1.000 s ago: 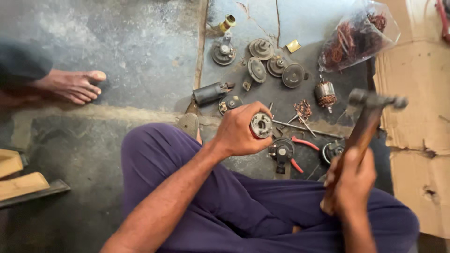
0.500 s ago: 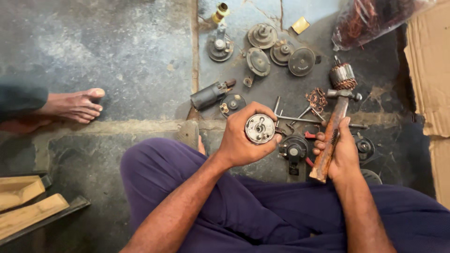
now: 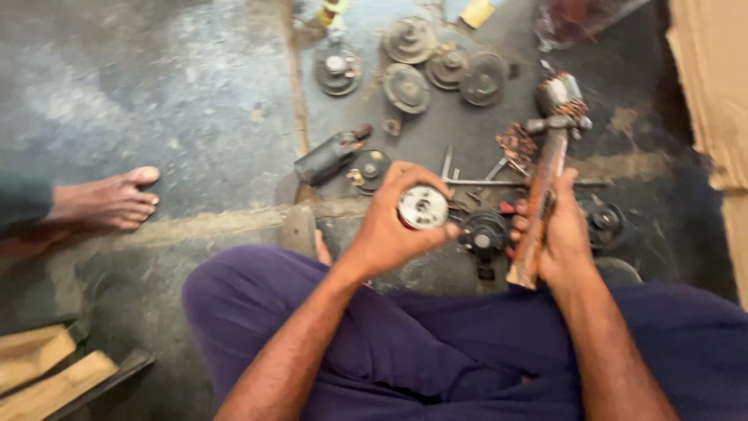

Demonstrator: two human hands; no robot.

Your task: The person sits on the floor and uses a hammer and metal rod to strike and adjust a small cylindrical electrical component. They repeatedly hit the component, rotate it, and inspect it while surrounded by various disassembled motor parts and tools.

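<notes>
While the left hand [image 3: 387, 226] clasps a round metal motor part [image 3: 423, 207], likely heavy and rigid, the right hand [image 3: 555, 234] grips a hammer [image 3: 543, 191] by its wooden handle.

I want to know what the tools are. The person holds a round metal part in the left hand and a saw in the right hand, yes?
Not quite. The head view shows a hammer with a wooden handle in the right hand, not a saw. The left hand does hold the round metal part.

blur: whole view soft | hidden: round motor part [image 3: 422, 207] body inside left hand [image 3: 389, 230] | cut off: cardboard [image 3: 713, 86] at right edge
</notes>
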